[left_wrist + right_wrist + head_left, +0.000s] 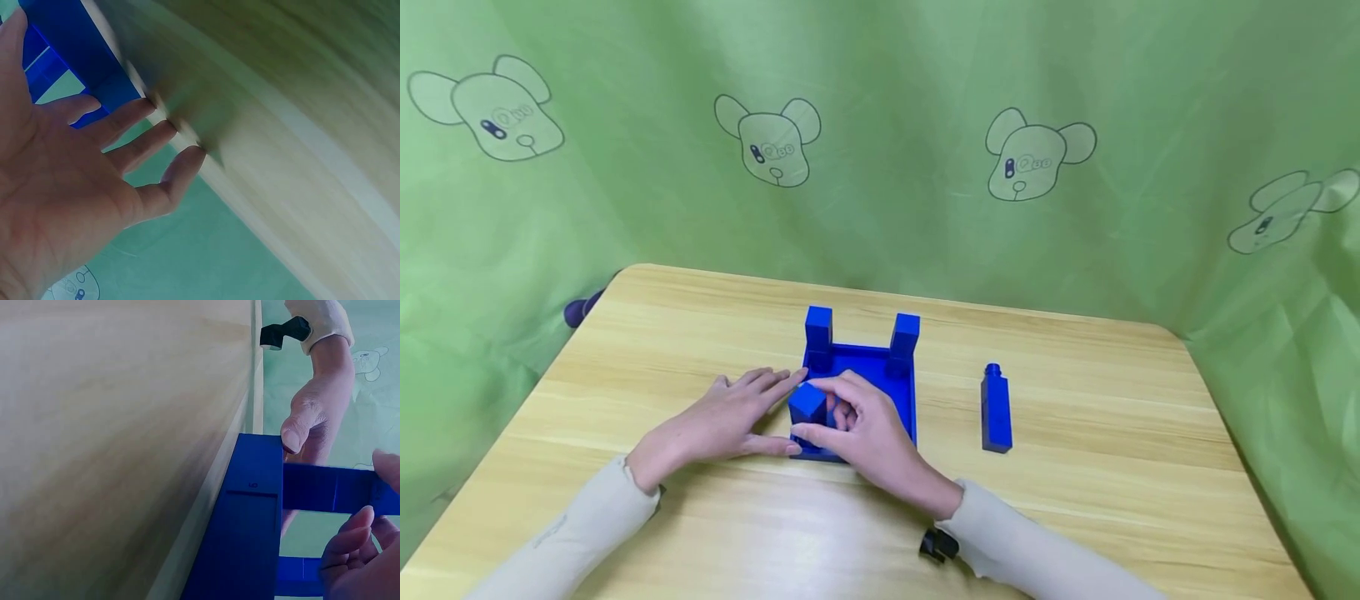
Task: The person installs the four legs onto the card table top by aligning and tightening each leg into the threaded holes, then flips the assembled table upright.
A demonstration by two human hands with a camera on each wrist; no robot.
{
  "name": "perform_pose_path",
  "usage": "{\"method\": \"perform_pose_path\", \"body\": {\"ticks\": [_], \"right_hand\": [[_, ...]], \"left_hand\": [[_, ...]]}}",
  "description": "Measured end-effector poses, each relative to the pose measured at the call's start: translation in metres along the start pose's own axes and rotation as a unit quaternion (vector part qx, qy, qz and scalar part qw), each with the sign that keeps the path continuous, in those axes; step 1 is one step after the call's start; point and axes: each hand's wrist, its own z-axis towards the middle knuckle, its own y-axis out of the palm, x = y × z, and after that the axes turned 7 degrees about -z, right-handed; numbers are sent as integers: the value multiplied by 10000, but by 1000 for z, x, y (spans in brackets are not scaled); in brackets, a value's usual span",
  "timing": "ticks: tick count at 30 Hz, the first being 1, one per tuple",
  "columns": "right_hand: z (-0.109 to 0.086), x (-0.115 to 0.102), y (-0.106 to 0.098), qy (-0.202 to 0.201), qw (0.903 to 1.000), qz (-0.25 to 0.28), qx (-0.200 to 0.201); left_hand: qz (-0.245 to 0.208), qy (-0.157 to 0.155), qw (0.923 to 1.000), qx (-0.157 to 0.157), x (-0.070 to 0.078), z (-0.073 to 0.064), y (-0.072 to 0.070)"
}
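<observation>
A shallow blue square tray (880,387) lies on the table with its rim upward. Square blue posts stand at its corners, including a far left post (819,329) and a far right post (906,333). Between thumb and index finger, my right hand (876,433) pinches the near left post (807,402), which stands upright at the tray's corner. My left hand (718,421) rests at the tray's left side, fingers extended along the outer wall and thumb near the front corner. In the right wrist view, the tray's side wall (240,537) bears a small mark. My right hand hides the tray's near right part.
On the tabletop (1097,450) to the right of the tray lies a loose blue post (996,412) with a threaded end pointing away from me. A green curtain (895,233) with printed bear heads hangs behind the table. Something dark (576,312) shows beyond its left edge.
</observation>
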Motion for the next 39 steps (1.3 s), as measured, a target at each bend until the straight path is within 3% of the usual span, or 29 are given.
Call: {"method": "perform_pose_path", "body": {"ticks": [6,14,39], "right_hand": [[1,0,1,88,9997,239,-39],[-2,-1,0,37,9999,-100,119],[0,3,0,-123,9998,-83,-101]], "left_hand": [[-15,43,10000,60,0,1,1],[-20,65,10000,70,0,0,-1],[58,64,9999,117,-1,0,1]]}}
